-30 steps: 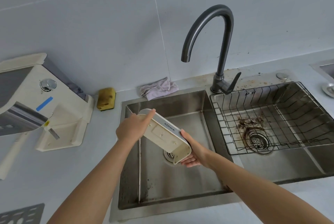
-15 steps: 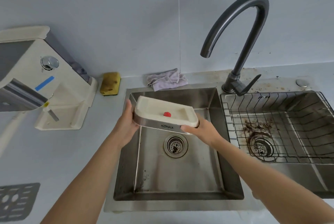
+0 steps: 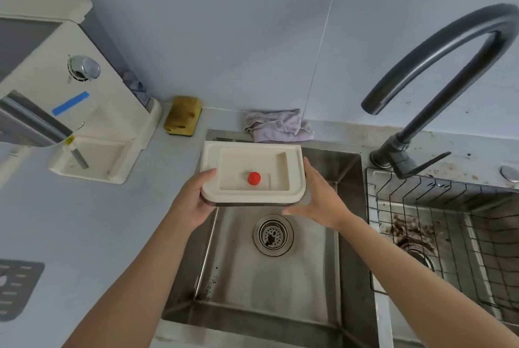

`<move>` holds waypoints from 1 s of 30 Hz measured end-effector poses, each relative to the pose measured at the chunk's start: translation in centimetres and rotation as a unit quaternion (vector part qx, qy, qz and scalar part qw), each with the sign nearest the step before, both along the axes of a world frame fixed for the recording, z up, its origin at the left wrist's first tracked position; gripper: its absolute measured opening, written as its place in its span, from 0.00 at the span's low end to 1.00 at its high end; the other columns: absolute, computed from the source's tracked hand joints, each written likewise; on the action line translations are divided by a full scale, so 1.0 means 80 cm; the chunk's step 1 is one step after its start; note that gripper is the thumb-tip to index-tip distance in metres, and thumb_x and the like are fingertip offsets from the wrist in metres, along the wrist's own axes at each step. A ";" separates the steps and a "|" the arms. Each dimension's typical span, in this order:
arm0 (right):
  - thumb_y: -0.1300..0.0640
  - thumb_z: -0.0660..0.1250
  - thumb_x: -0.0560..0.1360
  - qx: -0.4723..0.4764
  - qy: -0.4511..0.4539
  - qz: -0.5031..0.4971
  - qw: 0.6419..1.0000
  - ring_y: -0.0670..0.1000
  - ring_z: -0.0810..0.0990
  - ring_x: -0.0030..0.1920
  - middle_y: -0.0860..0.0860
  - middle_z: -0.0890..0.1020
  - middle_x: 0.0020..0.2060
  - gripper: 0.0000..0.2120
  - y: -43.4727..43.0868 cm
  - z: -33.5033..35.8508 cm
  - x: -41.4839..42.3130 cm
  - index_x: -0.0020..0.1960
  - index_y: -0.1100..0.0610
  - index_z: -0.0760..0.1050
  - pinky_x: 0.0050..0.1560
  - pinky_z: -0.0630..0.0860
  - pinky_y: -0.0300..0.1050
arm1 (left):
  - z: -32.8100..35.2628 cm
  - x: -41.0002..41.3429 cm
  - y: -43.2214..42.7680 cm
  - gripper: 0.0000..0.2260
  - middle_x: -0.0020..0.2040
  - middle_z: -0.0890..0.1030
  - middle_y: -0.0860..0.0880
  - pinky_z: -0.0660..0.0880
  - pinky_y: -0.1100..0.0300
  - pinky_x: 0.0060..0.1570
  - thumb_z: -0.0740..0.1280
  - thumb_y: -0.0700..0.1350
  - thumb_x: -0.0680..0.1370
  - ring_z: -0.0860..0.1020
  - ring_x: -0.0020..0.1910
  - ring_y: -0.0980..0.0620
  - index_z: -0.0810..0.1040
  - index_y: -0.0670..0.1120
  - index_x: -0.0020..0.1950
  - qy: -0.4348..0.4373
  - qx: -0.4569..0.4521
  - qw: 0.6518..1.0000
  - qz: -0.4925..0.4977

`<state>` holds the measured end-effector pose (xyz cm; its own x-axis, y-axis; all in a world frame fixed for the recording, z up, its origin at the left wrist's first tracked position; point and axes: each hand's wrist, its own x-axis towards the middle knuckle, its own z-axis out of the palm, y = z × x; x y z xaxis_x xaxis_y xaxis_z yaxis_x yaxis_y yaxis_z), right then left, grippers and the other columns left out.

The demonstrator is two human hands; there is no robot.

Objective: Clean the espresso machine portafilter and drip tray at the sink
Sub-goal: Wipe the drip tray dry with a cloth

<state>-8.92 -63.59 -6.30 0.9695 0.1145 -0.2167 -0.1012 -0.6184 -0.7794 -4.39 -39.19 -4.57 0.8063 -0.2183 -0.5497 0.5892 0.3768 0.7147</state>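
Note:
The cream drip tray with a metal front band is held level, open side up, above the back left corner of the left sink basin. A small red float stands in its recess. My left hand grips the tray's left end, thumb on the rim and fingers underneath. My right hand holds the right end, thumb along the side and fingers under the front corner. No portafilter can be made out.
The espresso machine stands on the counter at left, a yellow sponge and a crumpled cloth behind the sink. A dark faucet arches at right over a wire rack. A grey grate lies at far left.
The tray went from tilted on edge over the drain to level and upright, and moved back and left towards the sink's rear corner. Both hands stayed on its ends.

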 end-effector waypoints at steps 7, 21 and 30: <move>0.49 0.67 0.73 -0.232 -0.005 0.099 0.968 0.52 0.46 0.76 0.50 0.49 0.76 0.43 -0.028 0.015 0.103 0.76 0.53 0.42 0.74 0.48 0.49 | -0.018 0.005 0.031 0.09 0.43 0.85 0.50 0.80 0.57 0.31 0.64 0.47 0.75 0.83 0.44 0.48 0.77 0.47 0.54 -0.021 -0.005 0.998 0.054; 0.42 0.62 0.74 -0.371 -0.042 0.264 0.889 0.54 0.48 0.76 0.50 0.52 0.76 0.34 0.021 -0.031 0.253 0.74 0.42 0.49 0.73 0.49 0.54 | -0.048 0.000 0.057 0.25 0.46 0.85 0.51 0.80 0.61 0.37 0.51 0.62 0.70 0.84 0.45 0.54 0.85 0.53 0.46 0.008 0.004 0.998 0.054; 0.49 0.58 0.78 -0.374 -0.114 0.174 0.904 0.59 0.62 0.67 0.50 0.65 0.70 0.22 0.023 -0.057 0.244 0.71 0.43 0.61 0.64 0.60 0.54 | -0.070 0.003 0.057 0.27 0.50 0.84 0.49 0.81 0.59 0.39 0.55 0.63 0.70 0.83 0.48 0.51 0.76 0.48 0.61 0.040 -0.014 0.997 0.058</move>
